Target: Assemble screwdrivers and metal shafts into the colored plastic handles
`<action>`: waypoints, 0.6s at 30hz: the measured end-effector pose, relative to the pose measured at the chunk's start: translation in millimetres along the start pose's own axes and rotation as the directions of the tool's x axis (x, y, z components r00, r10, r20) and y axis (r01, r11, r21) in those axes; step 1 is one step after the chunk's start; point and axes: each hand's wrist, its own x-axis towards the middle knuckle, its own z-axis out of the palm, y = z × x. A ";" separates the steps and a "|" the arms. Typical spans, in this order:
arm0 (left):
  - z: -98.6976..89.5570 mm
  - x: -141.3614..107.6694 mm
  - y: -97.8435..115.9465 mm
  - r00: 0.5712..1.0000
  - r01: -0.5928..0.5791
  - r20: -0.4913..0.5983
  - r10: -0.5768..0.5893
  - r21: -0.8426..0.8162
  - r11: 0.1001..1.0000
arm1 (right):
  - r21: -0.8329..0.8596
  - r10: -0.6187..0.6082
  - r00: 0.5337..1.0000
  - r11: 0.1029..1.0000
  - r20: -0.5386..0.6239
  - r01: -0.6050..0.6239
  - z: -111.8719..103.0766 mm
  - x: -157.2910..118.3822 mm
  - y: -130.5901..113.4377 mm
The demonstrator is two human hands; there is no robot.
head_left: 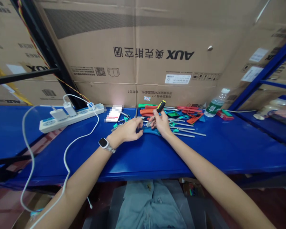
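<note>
My right hand is closed on a screwdriver with a black and yellow handle, which tilts up and away. Its shaft is mostly hidden by my fingers. Just left of it, my left hand is half curled, thumb and fingers apart, with no object visible in it. Between and beneath the hands lies a blue handled piece, partly covered. Around them spread several metal rods with green parts, plus orange-red handles and a pile of red and green plastic pieces.
A white power strip with chargers and a trailing cable is at left. A phone lies behind my left hand. A water bottle stands right, near a small red box. Cardboard backs the blue table.
</note>
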 end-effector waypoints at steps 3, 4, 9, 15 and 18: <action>-3.8 -2.8 -6.9 1.000 -0.022 -0.008 0.022 -0.055 0.998 | -0.029 -0.097 0.994 0.995 0.045 0.099 0.4 -3.6 -5.3; -3.0 -2.2 -8.9 1.000 -0.028 0.009 0.028 -0.062 0.998 | -0.042 -0.129 0.989 0.990 0.071 0.132 1.2 -5.3 -6.7; 9.8 4.3 -15.8 0.998 -0.021 0.052 0.025 -0.079 0.997 | -0.113 -0.202 0.968 0.969 0.151 0.220 7.6 -11.7 -8.4; 20.3 5.0 -16.7 0.999 -0.012 0.036 0.015 -0.074 0.997 | -0.102 -0.207 0.965 0.969 0.159 0.225 11.3 -12.0 -5.2; 20.2 4.6 -15.5 1.000 -0.014 0.018 0.016 -0.096 0.995 | -0.091 -0.223 0.960 0.966 0.171 0.241 11.3 -12.1 -4.6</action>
